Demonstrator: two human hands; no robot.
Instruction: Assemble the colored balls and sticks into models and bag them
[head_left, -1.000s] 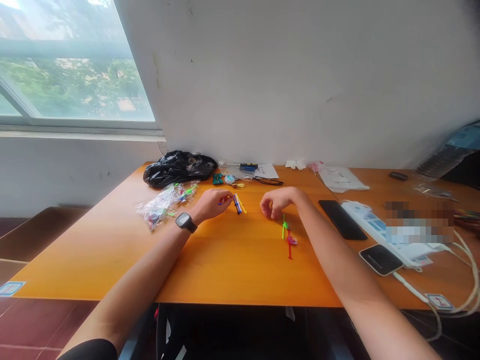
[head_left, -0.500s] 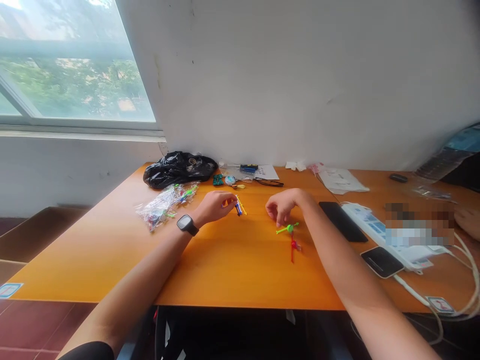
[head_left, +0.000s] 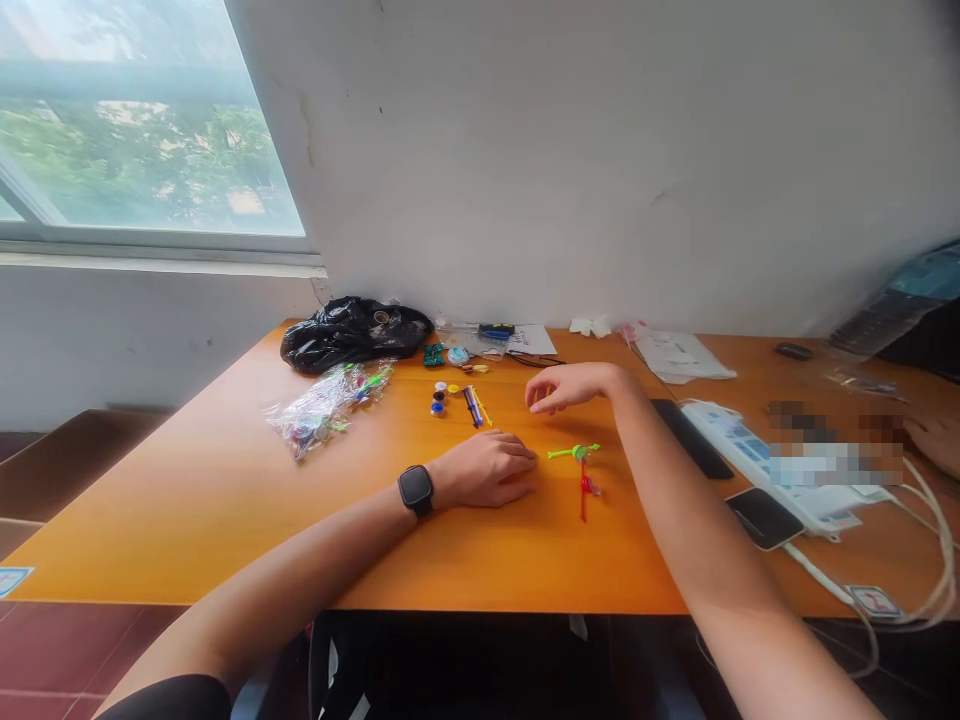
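My left hand (head_left: 487,467), a black watch on its wrist, rests knuckles-up on the orange table (head_left: 225,500) with its fingers curled under; nothing shows in it. Just right of it lie a green stick piece (head_left: 574,452) and a red stick piece (head_left: 583,489). My right hand (head_left: 564,387) hovers above the table farther back, fingers loosely bent and apart, holding nothing. Left of that hand lie blue and yellow sticks (head_left: 474,405) and small round beads (head_left: 438,398).
A clear bag of coloured pieces (head_left: 324,409) and a black plastic bag (head_left: 351,331) lie at the back left. Two phones (head_left: 763,518), a black one (head_left: 686,437), a white power strip (head_left: 750,443) with cables and papers (head_left: 679,356) fill the right side. Another person's hand (head_left: 934,436) shows at the right edge.
My left hand let go of the blue and yellow sticks and beads, then moved toward me and to the right onto the table. My right hand lifted off the green piece and moved back.
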